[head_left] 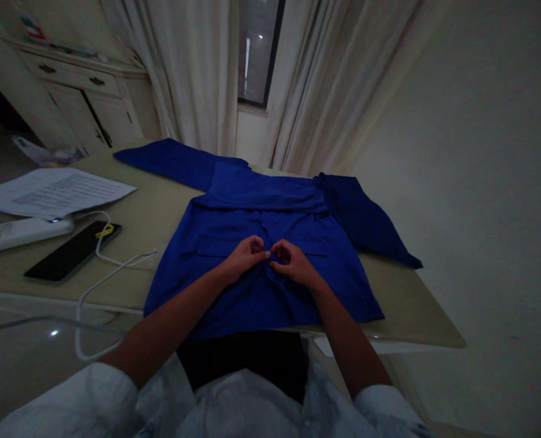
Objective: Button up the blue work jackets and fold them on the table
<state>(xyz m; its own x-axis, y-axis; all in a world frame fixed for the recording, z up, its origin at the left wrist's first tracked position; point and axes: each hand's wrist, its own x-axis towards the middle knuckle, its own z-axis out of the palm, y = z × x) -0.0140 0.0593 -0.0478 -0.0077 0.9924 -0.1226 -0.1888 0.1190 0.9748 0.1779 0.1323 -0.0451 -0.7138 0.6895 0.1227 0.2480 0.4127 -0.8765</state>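
A blue jacket (234, 280) lies front side up on a beige table (416, 310), its hem toward me and its sleeves spread out to the far left and right. My left hand (245, 255) and my right hand (293, 261) meet at the middle of the jacket's front, between its two chest pocket flaps. Both hands have their fingers curled and pinched on the jacket's front edges. What the fingertips hold beyond the fabric is too small to tell.
On the table's left lie a dark phone (72, 250), a white cable (101, 274), a white power strip (22, 232) and printed papers (54, 190). A cream cabinet (83, 97) and curtains (197, 67) stand behind. A wall runs along the right.
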